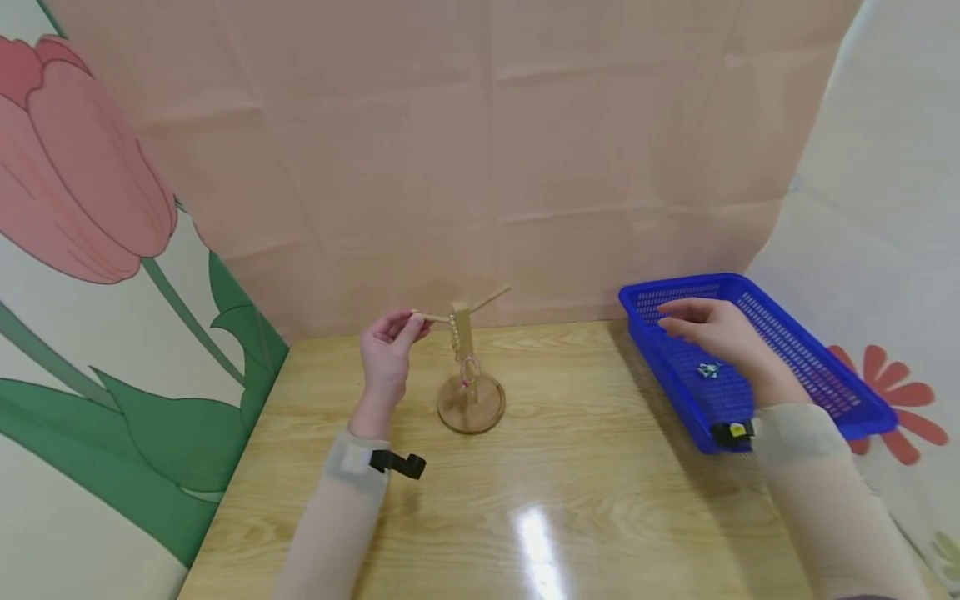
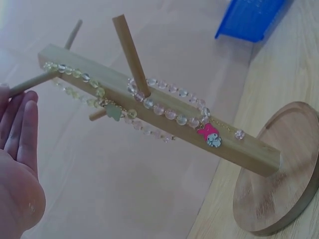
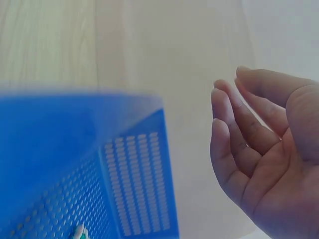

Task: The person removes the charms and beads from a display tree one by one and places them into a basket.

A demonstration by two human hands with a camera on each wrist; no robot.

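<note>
A wooden jewelry stand with thin side pegs rises from a round base. My left hand pinches the end of its upper left peg between thumb and fingers. A yellowish beaded bracelet with a green charm hangs on that peg. Lower down, a pink beaded bracelet with a pink-hooded character charm hangs from another peg. Over the blue basket hovers my right hand, its fingers loosely bent and holding nothing. Beneath it a small green and white beaded item lies in the basket.
The wooden table ends at a pinkish backdrop. Tulip-printed paper stands at the left, and a white sheet with a red flower at the right, close to the basket.
</note>
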